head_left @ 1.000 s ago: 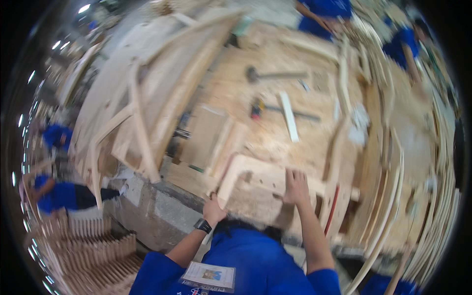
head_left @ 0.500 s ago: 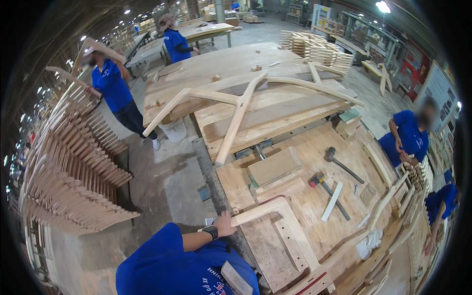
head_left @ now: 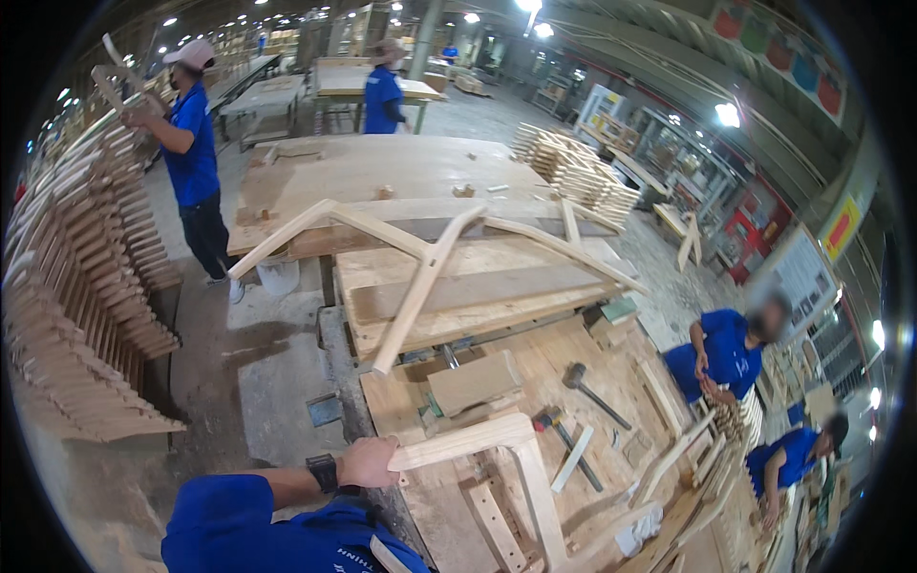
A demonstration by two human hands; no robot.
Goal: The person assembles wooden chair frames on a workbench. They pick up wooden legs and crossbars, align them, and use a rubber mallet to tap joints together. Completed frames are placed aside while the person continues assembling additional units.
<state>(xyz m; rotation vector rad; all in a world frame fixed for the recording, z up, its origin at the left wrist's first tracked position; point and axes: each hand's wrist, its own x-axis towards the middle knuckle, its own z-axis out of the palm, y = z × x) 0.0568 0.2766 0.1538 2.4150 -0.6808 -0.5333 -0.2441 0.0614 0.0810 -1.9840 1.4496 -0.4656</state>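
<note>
My left hand [head_left: 368, 463], with a dark watch on the wrist, is closed round the near-left end of an L-shaped wooden frame piece [head_left: 458, 445]. Its corner stands up over the workbench [head_left: 458, 549], and its other leg runs down past the lower edge. Beneath it a short wooden block with holes [head_left: 497, 527] lies on the bench. My right hand is out of sight. Just beyond the piece lie a mallet with a red and yellow head [head_left: 548, 418], a pale strip [head_left: 571, 460] and a black mallet [head_left: 575, 375].
A joined, branching wooden frame [head_left: 420, 272] lies across the raised boards ahead. Stacked wooden frames [head_left: 76, 353] stand at left, and more wooden parts [head_left: 573, 181] are piled at the back. Co-workers in blue stand at left [head_left: 191, 143], behind and at right [head_left: 726, 349]. A white cloth [head_left: 640, 530] lies at lower right.
My view has tilted up and turned. The L-shaped piece, gripped by my left hand, has risen off the bench. The left co-worker has turned and lifts wooden parts over the stack.
</note>
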